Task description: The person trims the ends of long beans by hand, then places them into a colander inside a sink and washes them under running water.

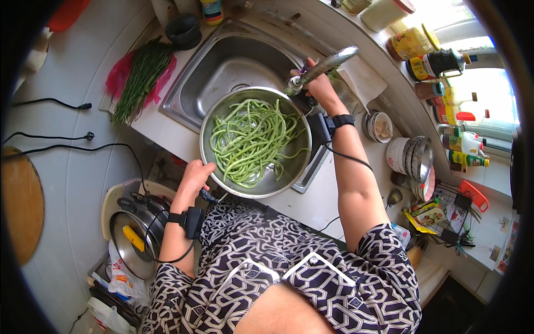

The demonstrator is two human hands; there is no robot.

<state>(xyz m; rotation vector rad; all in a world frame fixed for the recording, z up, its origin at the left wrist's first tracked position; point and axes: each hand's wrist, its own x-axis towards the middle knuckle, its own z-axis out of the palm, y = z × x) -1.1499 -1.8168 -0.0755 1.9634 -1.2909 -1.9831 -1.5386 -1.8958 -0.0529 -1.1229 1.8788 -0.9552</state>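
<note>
A wide round steel pan [255, 193] of long green beans [250, 142] sits across the front edge of the sink, tilted slightly, with some shine of wet metal between the beans. My left hand [197, 177] is closed at the pan's near left edge, thumb over the rim; a side handle shows just below it. Beyond the pan, my right hand [320, 85] reaches to the metal faucet [327, 64], whose spout hides part of the fingers. What those fingers hold is not clear.
The steel sink [233, 58] lies behind the pan. Left of it, green stalks [142, 79] rest on a pink plastic bag [119, 77] beside a dark mortar [183, 31]. Stacked bowls [398, 156] stand at right, with sauce bottles [436, 64] along the windowsill. Lidded pots [135, 234] are at lower left.
</note>
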